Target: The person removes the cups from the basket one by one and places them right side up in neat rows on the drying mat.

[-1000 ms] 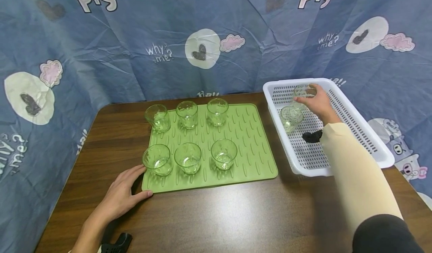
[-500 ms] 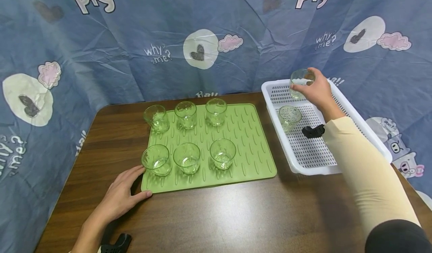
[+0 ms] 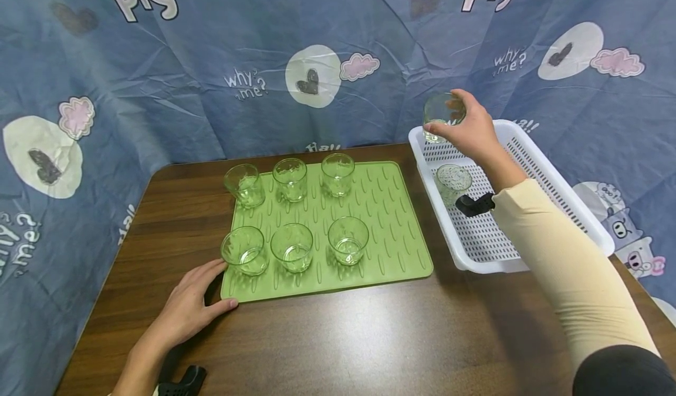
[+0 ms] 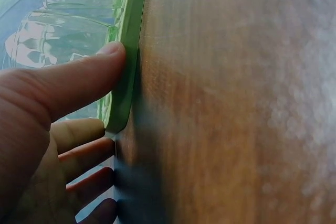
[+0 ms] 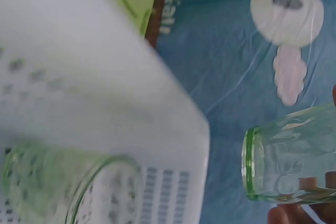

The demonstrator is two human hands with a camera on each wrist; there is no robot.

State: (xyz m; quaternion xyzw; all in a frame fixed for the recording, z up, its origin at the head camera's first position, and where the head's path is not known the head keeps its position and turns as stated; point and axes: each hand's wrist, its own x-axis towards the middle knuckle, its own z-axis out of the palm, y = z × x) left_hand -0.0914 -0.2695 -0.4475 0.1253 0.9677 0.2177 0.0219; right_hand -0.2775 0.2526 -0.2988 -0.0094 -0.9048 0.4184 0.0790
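My right hand (image 3: 473,129) grips a clear glass tumbler (image 3: 436,114) by its sides, held up over the back left corner of the white basket (image 3: 465,260). In the right wrist view the tumbler (image 5: 294,156) shows its thick green-tinted base. Another glass (image 3: 453,183) stands inside the basket, below that hand. On the left, my left hand (image 3: 192,302) rests at the front left corner of the green mat (image 3: 391,232), fingers spread. Its thumb (image 4: 107,59) touches the mat's edge in the left wrist view. Nearest to it on the mat is a glass (image 3: 246,252).
Two rows of glasses, among them a back-row glass (image 3: 338,176) and a front-row glass (image 3: 348,242), stand on the mat's left and middle. The brown wooden table (image 3: 338,337) ends at a blue printed cloth (image 3: 200,61) hung behind it.
My right hand has lifted the tumbler up from inside the basket and carried it left toward the basket's back left corner. The left hand has stayed in place.
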